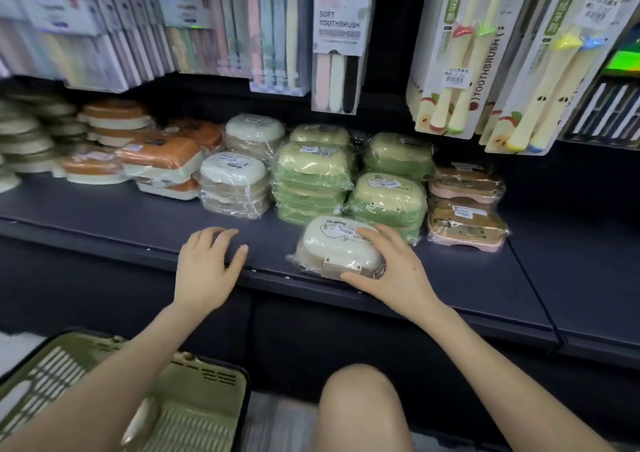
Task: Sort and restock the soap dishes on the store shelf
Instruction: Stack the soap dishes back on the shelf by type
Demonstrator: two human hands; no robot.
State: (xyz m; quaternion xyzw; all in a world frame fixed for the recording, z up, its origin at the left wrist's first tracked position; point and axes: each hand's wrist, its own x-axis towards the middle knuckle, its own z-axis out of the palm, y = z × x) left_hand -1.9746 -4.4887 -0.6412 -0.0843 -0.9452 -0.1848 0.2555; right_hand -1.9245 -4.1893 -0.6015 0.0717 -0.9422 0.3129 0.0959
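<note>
Head view looks down on a dark shelf [121, 216] lined with plastic-wrapped soap dishes. The right hand [391, 271] grips a cream soap dish [337, 243] that sits at the shelf's front edge, thumb along its near side and fingers curved over its top. This dish lies just in front of two green stacks [311, 174], apart from the cream stack [235, 185] further left. The left hand [207, 271] hovers over the bare front of the shelf with fingers loosely spread, holding nothing; whether it touches the surface is unclear. Both hands are well apart. Orange-lidded dishes [162, 160] are piled to the left of the cream stack, and brown dishes on pink bases [465, 223] sit to the right of the green ones. Toothbrush packs [341, 36] hang above the shelf. A green slotted basket [194, 392] rests low beside the person's bare knee [360, 399]
</note>
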